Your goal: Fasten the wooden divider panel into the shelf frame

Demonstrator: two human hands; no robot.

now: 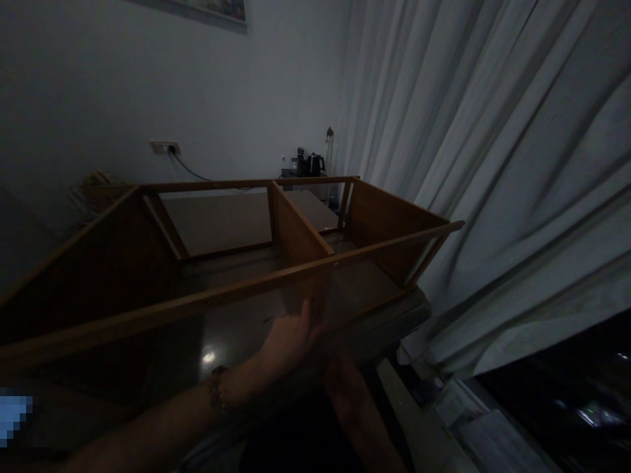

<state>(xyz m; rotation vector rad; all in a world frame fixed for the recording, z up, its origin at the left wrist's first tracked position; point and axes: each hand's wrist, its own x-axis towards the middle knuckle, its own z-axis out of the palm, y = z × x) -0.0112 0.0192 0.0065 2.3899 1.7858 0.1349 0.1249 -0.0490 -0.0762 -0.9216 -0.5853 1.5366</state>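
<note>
A brown wooden furniture frame (pixel 246 279) with open sides spans the view, split by an upright wooden divider panel (pixel 298 220). At the lower front end of this divider is my left hand (pixel 294 326), a beaded bracelet (pixel 217 392) on its wrist. Its thumb points up along the wood and the other fingers appear curled round the upright, partly hidden. Lower and to the right, my right hand (pixel 345 381) is near the frame's lower front edge. It is dark and smeared, so its fingers and any contact cannot be made out.
A long white curtain (pixel 473 164) hangs close along the right. Behind the frame, a black kettle (pixel 314 164) stands on a small table. A cord runs from a wall socket (pixel 165 148). White boxes or papers (pixel 458 404) lie low at the right.
</note>
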